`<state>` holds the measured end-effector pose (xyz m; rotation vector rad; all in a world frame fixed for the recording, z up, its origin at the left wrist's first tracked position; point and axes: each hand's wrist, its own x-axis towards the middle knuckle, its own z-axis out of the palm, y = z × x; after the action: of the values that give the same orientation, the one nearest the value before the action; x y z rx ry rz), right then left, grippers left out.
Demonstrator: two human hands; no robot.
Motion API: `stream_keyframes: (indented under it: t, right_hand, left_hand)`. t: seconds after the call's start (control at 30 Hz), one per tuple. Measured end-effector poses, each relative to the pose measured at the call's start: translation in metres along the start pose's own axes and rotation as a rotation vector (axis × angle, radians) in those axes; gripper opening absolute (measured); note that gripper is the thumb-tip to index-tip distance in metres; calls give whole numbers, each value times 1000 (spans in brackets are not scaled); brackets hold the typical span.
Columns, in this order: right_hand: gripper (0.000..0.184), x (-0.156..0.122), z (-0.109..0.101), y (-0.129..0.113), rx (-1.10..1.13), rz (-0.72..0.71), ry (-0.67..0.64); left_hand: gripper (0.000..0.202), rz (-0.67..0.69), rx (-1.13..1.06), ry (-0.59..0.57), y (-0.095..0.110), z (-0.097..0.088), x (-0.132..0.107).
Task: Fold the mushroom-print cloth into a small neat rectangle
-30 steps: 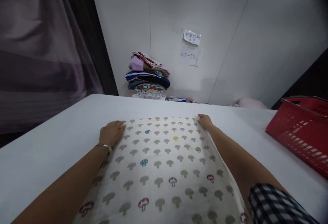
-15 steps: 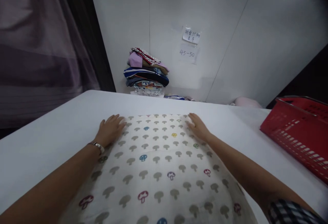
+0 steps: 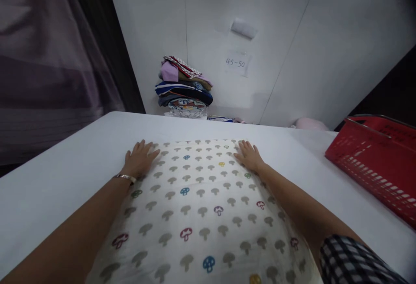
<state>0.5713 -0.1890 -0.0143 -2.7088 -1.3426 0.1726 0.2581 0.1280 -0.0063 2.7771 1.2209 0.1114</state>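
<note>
A white cloth with a mushroom print [image 3: 201, 201] lies spread flat on the white table [image 3: 65, 162] in front of me. My left hand [image 3: 139, 161] rests flat on the cloth's far left corner, fingers stretched out, a bracelet on the wrist. On the far right corner lies my right hand [image 3: 249, 156], also flat with fingers spread. Neither hand holds anything.
A red plastic basket [image 3: 373, 162] stands at the table's right edge. Beyond the table, a stack of folded clothes [image 3: 184, 89] sits against the white wall, under a paper label reading 45-50 [image 3: 236, 63]. A dark curtain [image 3: 48, 58] hangs at the left.
My right hand went from pinching the cloth's far right corner to lying flat on it, a little further in. My left hand opened flat. The view shifted slightly.
</note>
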Motion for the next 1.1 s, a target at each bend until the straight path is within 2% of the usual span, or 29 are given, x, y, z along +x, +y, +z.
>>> stream_keyframes:
  t: [0.07, 0.17, 0.27, 0.37, 0.43, 0.5, 0.6, 0.67, 0.73, 0.83, 0.93, 1.0, 1.1]
  right_hand:
    - [73, -3, 1, 4, 42, 3, 2]
    - [67, -7, -6, 7, 300, 35, 6]
    - [60, -26, -21, 11, 526, 115, 103]
    - [59, -75, -31, 25, 642, 214, 202]
    - [51, -122, -33, 39, 855, 305, 254]
    - [38, -171, -33, 50, 1092, 409, 290]
    - [28, -236, -30, 58, 1256, 549, 273]
    - [24, -266, -27, 56, 1257, 601, 219]
    - [18, -284, -23, 52, 1197, 609, 168]
    - [14, -293, -18, 44, 1103, 586, 152]
    - [13, -291, -14, 40, 1084, 567, 182]
    - [12, -290, -12, 39, 1086, 557, 201]
    - [12, -292, -9, 40, 1094, 533, 225]
  left_hand:
    - [61, -4, 12, -26, 0, -1, -2]
    - [62, -43, 14, -100, 3, -8, -5]
    - [52, 1, 51, -116, 4, -19, -18]
    - [42, 179, 132, -83, 3, -23, -48]
    - [40, 281, 120, -54, 7, -23, -75]
    - [42, 336, 46, -37, 21, -24, -104]
    - [52, 448, -99, -53, 65, -29, -151]
    - [51, 556, -199, -91, 107, -35, -184]
    - [46, 677, -302, -130, 155, -39, -215]
    - [37, 798, -406, -163, 225, -38, -252]
    - [32, 802, -388, -171, 284, -23, -275]
    - [34, 778, -347, -157, 313, -10, -282]
    - [34, 719, -312, -126, 339, 7, -286]
